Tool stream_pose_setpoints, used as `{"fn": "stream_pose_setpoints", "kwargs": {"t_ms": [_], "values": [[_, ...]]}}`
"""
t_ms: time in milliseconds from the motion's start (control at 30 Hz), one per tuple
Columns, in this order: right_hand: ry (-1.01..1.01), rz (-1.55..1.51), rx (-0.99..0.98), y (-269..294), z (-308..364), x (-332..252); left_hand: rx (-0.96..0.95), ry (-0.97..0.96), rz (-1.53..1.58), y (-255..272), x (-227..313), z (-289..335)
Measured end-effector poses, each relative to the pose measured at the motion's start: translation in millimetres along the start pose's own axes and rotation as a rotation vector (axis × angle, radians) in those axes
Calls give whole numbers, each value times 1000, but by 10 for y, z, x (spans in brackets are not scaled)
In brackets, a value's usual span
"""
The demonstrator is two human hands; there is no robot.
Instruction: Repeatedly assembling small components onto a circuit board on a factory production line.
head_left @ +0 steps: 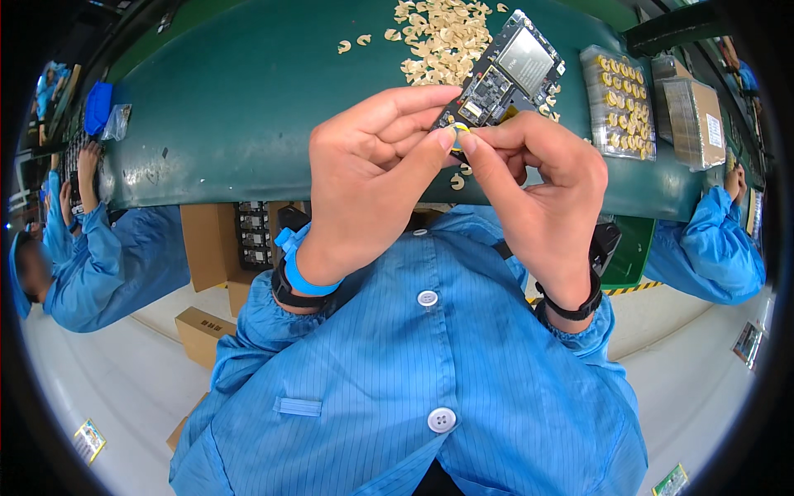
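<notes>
My left hand [372, 165] is closed on the lower end of a black circuit board [488, 97], which is tilted up to the right above the table. A large silver shield plate [526, 62] covers much of its upper part. At the board's near corner, a small round piece with a yellow edge [460, 127] shows between my two thumbs. My right hand [538, 169] pinches this piece against the board with thumb and index finger, its other fingers curled. Fingertips hide most of the piece, so its exact kind is unclear.
Beyond the board lies a heap of cream crescent-shaped scraps [447, 41] on the green table [240, 99]. Clear trays [622, 103] of yellow round parts stand at right, beside a cardboard box [699, 124]. Below the edge is an open carton [207, 244]. Co-workers in blue [124, 264] sit either side.
</notes>
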State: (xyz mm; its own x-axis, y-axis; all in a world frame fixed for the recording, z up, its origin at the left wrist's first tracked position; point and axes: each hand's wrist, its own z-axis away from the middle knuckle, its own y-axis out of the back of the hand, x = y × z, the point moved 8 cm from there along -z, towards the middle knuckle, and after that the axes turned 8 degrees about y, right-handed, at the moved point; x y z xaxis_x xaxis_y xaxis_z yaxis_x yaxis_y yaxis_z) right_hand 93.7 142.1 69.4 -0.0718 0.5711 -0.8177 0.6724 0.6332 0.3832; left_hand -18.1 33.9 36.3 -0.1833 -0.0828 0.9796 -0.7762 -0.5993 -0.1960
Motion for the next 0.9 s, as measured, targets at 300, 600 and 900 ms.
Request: {"fn": "stream_pose_setpoints", "kwargs": {"t_ms": [300,600,900], "values": [[169,154,30,-43,40,-121,5,32,28,12,-29,-17],[242,177,-3,-22,26,-145,21,29,67,30,-20,-49],[-326,-93,114,185,191,451,55,85,66,56,-31,-71]]}}
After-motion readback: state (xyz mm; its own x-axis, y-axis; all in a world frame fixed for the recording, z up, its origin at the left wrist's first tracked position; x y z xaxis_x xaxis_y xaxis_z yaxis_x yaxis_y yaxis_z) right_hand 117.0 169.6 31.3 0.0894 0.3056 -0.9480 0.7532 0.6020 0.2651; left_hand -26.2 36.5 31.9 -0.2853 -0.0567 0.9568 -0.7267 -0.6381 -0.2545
